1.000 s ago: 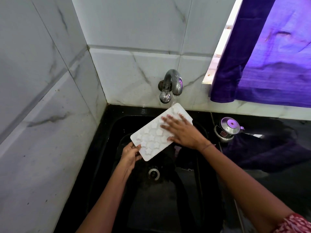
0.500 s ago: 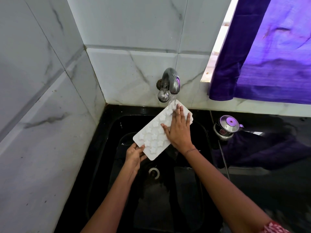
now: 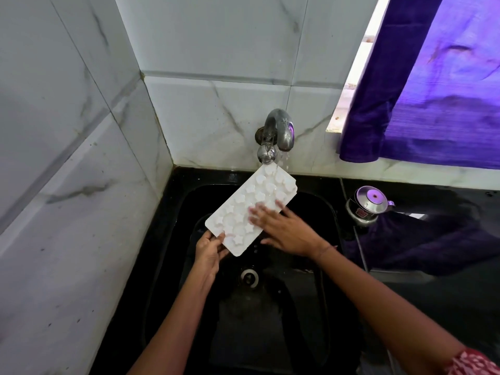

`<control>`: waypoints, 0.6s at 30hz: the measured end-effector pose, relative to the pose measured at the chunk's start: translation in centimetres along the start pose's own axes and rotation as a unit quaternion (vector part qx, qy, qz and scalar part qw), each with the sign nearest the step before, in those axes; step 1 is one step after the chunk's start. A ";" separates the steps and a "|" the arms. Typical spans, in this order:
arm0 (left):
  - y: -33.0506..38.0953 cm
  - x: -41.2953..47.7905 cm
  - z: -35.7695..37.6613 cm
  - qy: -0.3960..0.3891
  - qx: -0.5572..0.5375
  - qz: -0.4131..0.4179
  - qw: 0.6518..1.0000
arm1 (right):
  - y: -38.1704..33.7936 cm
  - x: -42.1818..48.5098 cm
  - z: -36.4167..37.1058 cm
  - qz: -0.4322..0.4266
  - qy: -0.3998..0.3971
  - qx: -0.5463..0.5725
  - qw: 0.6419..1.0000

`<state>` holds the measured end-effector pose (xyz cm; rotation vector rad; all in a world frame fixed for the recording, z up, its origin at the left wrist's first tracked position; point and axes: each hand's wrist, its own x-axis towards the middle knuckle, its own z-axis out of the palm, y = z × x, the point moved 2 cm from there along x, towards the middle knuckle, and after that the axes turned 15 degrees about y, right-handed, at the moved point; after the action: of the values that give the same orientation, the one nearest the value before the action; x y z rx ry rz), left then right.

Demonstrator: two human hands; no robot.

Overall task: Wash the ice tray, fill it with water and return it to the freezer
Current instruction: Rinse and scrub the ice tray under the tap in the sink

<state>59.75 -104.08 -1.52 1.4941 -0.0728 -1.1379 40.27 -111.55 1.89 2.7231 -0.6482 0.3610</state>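
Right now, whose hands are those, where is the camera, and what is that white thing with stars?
No machine here: a person wears one camera on their head, so you look down at their hands. The left hand holds a corner of a white ice tray with star cups, tilted over a black sink. The right hand lies flat on it, fingers straight. The tap pours water on its top end. A small steel pot stands on the counter beside the sink.
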 end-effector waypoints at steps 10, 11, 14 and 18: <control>-1.2 -0.2 -0.8 0.002 -0.007 -0.026 1.000 | 6.2 -0.2 -2.2 0.298 0.026 0.039 0.953; -1.4 -0.4 -0.6 0.001 -0.015 -0.031 0.999 | 5.4 0.0 -1.9 0.318 0.035 0.052 0.946; -1.8 -0.6 -0.2 0.001 -0.019 -0.039 0.999 | 2.1 0.3 -0.9 0.346 0.045 0.067 0.935; -2.1 -0.8 0.3 0.006 -0.032 -0.046 0.998 | -2.6 0.9 0.0 0.324 0.000 0.075 0.943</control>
<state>58.04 -103.23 -2.64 1.4600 0.0419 -1.1937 42.26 -109.74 1.49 2.5678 -1.5747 0.5748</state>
